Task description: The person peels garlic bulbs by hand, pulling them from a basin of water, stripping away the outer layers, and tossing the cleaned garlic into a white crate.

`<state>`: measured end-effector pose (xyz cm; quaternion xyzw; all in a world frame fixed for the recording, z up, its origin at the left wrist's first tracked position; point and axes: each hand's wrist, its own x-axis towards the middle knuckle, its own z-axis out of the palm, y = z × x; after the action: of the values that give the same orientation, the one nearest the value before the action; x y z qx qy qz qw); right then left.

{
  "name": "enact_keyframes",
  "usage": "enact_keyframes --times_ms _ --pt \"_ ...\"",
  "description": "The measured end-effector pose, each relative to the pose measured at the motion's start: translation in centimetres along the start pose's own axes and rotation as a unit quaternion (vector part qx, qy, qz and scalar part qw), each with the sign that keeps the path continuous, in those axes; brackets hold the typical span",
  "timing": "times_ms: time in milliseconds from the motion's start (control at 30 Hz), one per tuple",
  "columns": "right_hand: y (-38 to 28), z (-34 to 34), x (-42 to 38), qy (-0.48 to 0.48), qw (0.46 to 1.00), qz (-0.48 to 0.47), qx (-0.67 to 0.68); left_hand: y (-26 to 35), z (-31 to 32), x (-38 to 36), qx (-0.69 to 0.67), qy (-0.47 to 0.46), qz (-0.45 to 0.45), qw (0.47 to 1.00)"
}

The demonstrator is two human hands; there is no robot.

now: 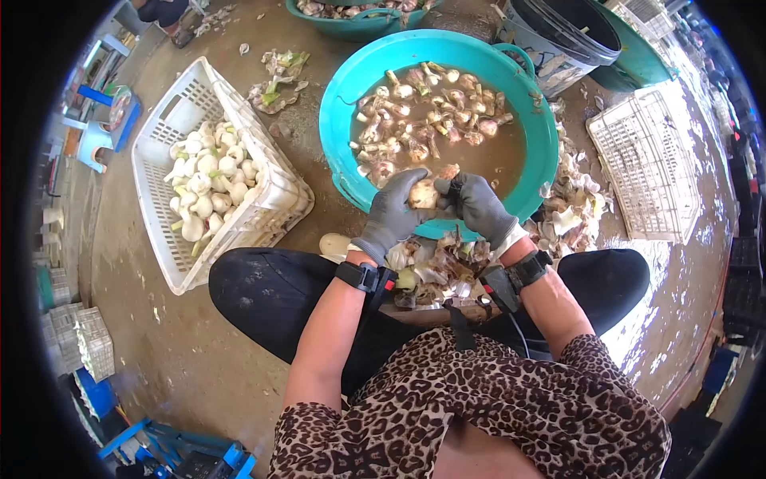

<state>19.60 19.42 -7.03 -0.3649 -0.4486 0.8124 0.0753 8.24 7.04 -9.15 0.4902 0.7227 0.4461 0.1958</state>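
A garlic bulb (424, 194) with a brownish, partly peeled skin is gripped in my left hand (392, 211), which wears a grey glove. My right hand (482, 209), gloved too, is closed at the bulb's right side with its fingers pinched together; what they pinch is too small to make out. Both hands are over the near rim of a turquoise tub (339, 120). Inside it, many unpeeled garlic bulbs (419, 148) float in muddy water. Peeled skins (439, 275) are heaped below my hands, between my knees.
To the left stands a white plastic crate (163, 231) holding peeled white garlic (211, 176). An upturned white crate (646, 168) lies at the right. Behind the tub are another basin (359, 25) of garlic and a bucket (550, 56). More skins (570, 207) litter the wet floor.
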Motion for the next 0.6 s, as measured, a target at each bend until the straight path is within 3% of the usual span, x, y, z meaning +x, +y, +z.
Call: enact_keyframes --times_ms 67,133,267,333,367,400,433,467,533,567,600 --pt "0.1 -0.7 -0.5 -0.011 1.000 0.002 0.002 -0.5 0.2 0.0 -0.082 -0.003 0.008 0.997" --pt "0.4 -1.1 -0.8 -0.101 0.981 -0.129 -0.104 -0.8 0.4 -0.1 -0.114 -0.001 0.006 0.993" --pt "0.5 -0.6 -0.8 -0.126 0.984 -0.127 -0.014 -0.3 0.4 -0.1 -0.246 0.028 -0.050 0.968" --pt "0.3 0.4 -1.3 -0.077 0.992 -0.071 0.071 -0.2 1.0 -0.1 -0.247 0.055 -0.034 0.967" --pt "0.6 0.6 -1.1 -0.079 0.992 -0.070 0.070 0.4 1.0 -0.2 -0.422 0.029 -0.117 0.899" --pt "0.9 0.8 -0.8 -0.046 0.995 -0.091 0.025 0.8 0.9 -0.3 -0.579 0.001 -0.195 0.792" --pt "1.4 1.0 -0.4 -0.013 0.994 -0.111 -0.020 0.1 0.8 -0.4 -0.615 -0.043 -0.231 0.753" --pt "1.9 1.2 -0.1 -0.014 0.994 -0.111 -0.021 -1.0 0.9 -0.6 -0.615 -0.042 -0.230 0.753" --pt "3.1 1.6 0.2 -0.004 0.953 -0.274 -0.126 -1.9 0.7 -0.9 -0.724 -0.099 -0.232 0.642" --pt "3.3 1.5 0.5 0.002 0.947 -0.280 -0.159 -1.6 0.7 -0.8 -0.715 -0.060 -0.295 0.631" --pt "3.5 1.5 0.8 0.000 0.946 -0.283 -0.160 -1.2 0.6 -0.7 -0.715 -0.058 -0.292 0.633"
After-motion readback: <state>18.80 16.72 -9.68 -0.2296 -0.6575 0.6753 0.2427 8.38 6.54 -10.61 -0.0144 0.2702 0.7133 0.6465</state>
